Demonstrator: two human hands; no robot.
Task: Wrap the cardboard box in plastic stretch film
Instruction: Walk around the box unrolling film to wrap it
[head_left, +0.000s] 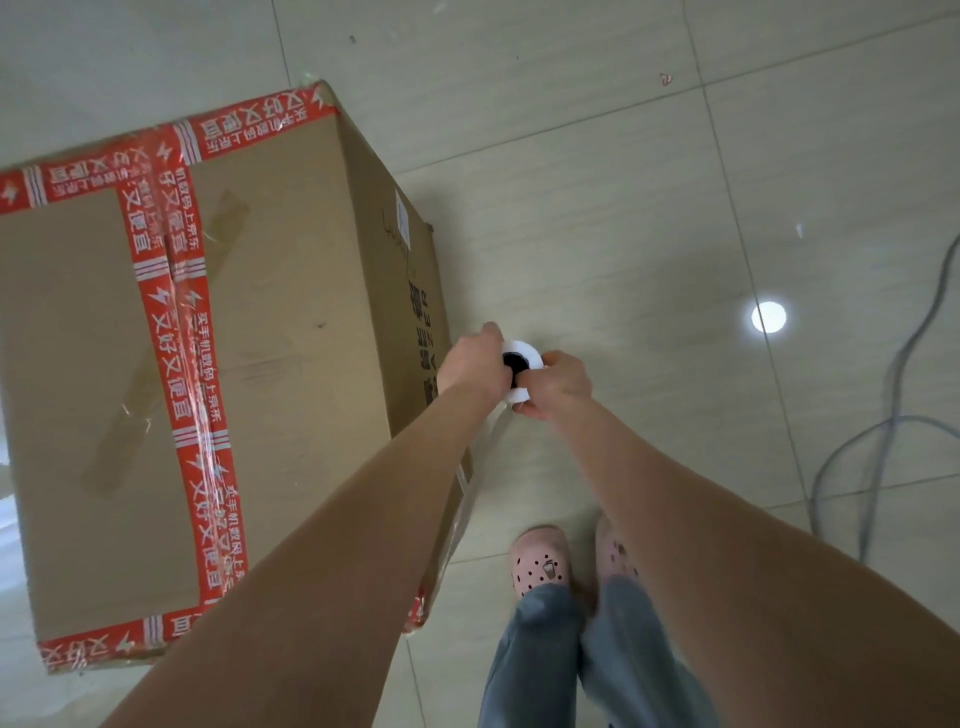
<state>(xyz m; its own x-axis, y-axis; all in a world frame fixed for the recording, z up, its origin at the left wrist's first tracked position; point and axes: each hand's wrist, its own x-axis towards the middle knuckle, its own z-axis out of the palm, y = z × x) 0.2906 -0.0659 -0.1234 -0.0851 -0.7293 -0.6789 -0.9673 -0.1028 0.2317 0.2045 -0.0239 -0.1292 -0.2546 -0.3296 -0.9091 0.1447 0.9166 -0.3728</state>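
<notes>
A big cardboard box (270, 322) sealed with red printed tape stands on the tiled floor, filling the left half of the head view. Beside its right side face, low down, both hands hold a white roll of stretch film (521, 358) with a dark core. My left hand (475, 361) grips the roll's left side, next to the box wall. My right hand (558, 382) grips its right side. A strip of clear film (475, 470) runs from the roll back along the box's right face toward the near corner.
My feet in pink dotted slippers (540, 564) stand just right of the box's near corner. A grey cable (883, 447) loops across the floor at the far right. A ceiling light reflects on the tiles (769, 316).
</notes>
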